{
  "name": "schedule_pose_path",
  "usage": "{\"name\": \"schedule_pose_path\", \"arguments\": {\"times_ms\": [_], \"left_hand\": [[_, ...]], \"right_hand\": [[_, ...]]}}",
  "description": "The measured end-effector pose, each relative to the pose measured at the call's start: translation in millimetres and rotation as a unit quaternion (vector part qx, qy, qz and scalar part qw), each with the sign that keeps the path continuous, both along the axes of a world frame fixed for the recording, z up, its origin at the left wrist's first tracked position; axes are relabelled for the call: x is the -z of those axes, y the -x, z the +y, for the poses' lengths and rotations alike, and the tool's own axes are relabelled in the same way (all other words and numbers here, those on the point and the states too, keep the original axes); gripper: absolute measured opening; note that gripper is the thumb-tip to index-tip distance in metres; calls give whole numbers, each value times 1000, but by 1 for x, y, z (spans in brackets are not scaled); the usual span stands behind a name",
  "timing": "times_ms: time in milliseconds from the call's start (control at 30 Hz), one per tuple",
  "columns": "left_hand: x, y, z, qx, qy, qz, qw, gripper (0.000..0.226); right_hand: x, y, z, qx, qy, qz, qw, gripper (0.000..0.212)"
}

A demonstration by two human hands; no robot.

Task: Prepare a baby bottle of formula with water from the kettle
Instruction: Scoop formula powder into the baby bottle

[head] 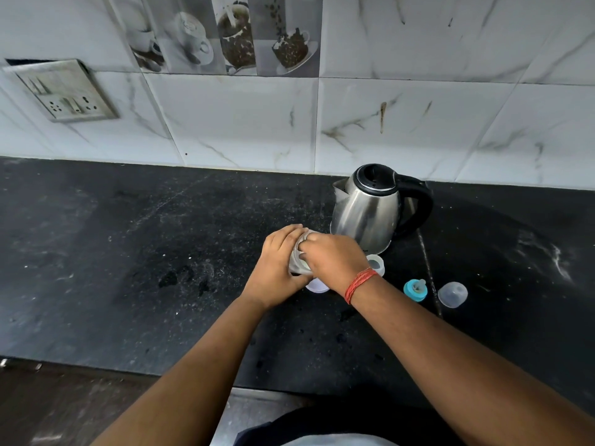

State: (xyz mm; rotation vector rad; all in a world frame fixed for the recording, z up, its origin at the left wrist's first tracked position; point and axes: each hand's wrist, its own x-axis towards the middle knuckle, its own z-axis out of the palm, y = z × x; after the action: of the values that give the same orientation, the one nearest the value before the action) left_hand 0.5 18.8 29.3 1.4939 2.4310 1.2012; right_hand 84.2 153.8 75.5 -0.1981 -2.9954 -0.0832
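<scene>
Your left hand (277, 265) grips the clear bottle (297, 257) before the kettle (370, 210); your right hand (335, 259) clasps its mouth. Teal teat collar (416, 289) and cap (452, 294) lie aside: capping evidently remains; filling cannot be told.

Both forearms reach forward and meet in the middle. The left hand (277, 268) curls its fingers round something pale, thumb low and knuckles up. The right hand (335, 259) lies across from the other side, fingers bent over the top, with a red thread band (359, 284) wound round its wrist.
</scene>
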Motion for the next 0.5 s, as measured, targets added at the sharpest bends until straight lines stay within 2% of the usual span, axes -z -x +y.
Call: {"name": "schedule_pose_path", "arguments": {"times_ms": [67, 167, 333, 433, 500], "left_hand": [[1, 0, 2, -8, -10, -9, 1000, 89], [3, 1, 3, -23, -23, -19, 999, 88], [7, 3, 3, -40, -30, -15, 999, 89], [9, 3, 3, -45, -30, -20, 998, 89], [11, 2, 4, -47, -31, -24, 998, 89]], "right_hand": [[-1, -6, 3, -15, 14, 87, 996, 20], [3, -14, 7, -17, 50, 193, 980, 23], [1, -24, 15, 4, 117, 219, 969, 35], [-1, -25, 20, 4, 130, 227, 965, 26], [-2, -26, 21, 3, 139, 233, 963, 28]]}}
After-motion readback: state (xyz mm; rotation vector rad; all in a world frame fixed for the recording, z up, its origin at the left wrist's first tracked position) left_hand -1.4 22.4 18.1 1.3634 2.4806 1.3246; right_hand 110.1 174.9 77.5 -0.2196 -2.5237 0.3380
